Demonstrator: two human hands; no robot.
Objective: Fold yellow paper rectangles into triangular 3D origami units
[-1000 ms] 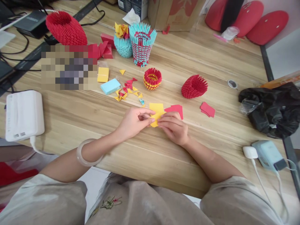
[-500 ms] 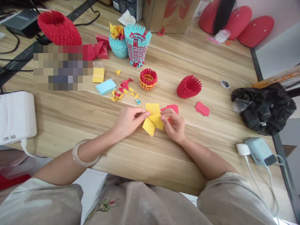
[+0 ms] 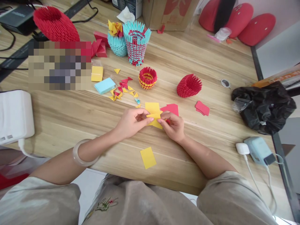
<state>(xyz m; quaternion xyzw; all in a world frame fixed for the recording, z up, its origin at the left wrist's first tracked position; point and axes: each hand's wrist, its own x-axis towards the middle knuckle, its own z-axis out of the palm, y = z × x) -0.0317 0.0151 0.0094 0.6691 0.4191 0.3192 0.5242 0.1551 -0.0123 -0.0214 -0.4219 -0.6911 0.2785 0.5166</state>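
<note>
My left hand (image 3: 133,122) and my right hand (image 3: 172,125) pinch a yellow paper slip (image 3: 153,116) between them, its upper edge folded over. Under and behind it lie more yellow slips (image 3: 152,107) on the table. A single flat yellow slip (image 3: 148,157) rests nearer to me, apart from both hands. Beside my right fingers is a small pile of red slips (image 3: 172,108), partly hidden by that hand. Folded yellow and red triangles (image 3: 122,89) are scattered beyond my left hand, with a blue one (image 3: 137,101) among them.
Behind the hands stand a small red-yellow paper bowl (image 3: 147,78), a red paper cup (image 3: 189,86) and a tall blue-red paper vase (image 3: 136,43). Blue slips (image 3: 105,86) and yellow slips (image 3: 97,73) lie at left. A black bag (image 3: 264,107) sits on the right.
One yellow slip has dropped from beneath my hands to the table nearer me. The slip between my fingers now shows a folded edge, and my left thumb has moved slightly right.
</note>
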